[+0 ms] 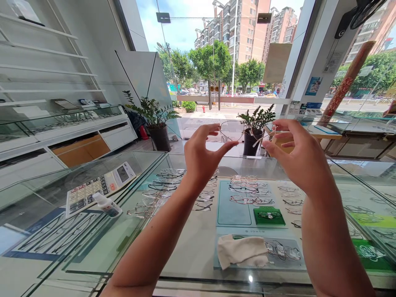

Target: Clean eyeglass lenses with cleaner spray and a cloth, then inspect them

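A pair of thin-framed eyeglasses is raised above the glass counter, between my two hands. My left hand grips the left side of the frame, with the thumb below and the fingers above. On the other side, my right hand pinches the right part of the same glasses, near a temple arm. Below them, a beige cloth lies on the counter beside several glasses with clear lenses. A green block with glasses on it sits behind the cloth.
Rows of eyeglasses fill the display counter. At the left are a large calculator and a small white bottle. Potted plants stand beyond the counter, before glass doors. Shelves line the left wall.
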`<state>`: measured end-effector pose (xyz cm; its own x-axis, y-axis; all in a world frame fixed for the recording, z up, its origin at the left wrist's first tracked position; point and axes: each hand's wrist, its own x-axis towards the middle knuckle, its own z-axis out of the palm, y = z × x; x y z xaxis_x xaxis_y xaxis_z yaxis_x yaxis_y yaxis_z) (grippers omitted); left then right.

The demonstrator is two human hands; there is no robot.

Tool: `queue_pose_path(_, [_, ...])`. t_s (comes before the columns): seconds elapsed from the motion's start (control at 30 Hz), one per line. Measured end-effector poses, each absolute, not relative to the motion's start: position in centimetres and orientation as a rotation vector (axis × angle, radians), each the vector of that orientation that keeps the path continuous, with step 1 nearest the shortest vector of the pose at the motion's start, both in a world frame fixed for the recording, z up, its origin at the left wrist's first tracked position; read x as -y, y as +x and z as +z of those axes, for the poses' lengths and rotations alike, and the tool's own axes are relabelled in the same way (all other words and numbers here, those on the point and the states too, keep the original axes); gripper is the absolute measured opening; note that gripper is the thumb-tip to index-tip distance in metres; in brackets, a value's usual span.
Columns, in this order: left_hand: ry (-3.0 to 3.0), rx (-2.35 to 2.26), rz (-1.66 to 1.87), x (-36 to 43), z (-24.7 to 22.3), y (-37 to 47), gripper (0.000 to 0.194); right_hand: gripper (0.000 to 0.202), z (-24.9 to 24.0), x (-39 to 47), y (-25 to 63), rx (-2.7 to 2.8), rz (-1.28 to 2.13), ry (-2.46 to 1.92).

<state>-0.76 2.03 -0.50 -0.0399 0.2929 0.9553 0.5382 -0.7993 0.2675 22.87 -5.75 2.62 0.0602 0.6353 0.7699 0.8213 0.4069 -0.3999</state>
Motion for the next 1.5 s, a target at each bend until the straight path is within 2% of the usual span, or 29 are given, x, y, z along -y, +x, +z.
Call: queue_pose_path(1.5, [-1.984, 0.945, -1.918, -2.03, -0.34, -0.82, 0.058, 0.052, 2.64, 5.84, 22.64, 1.709, -0.212, -1.368])
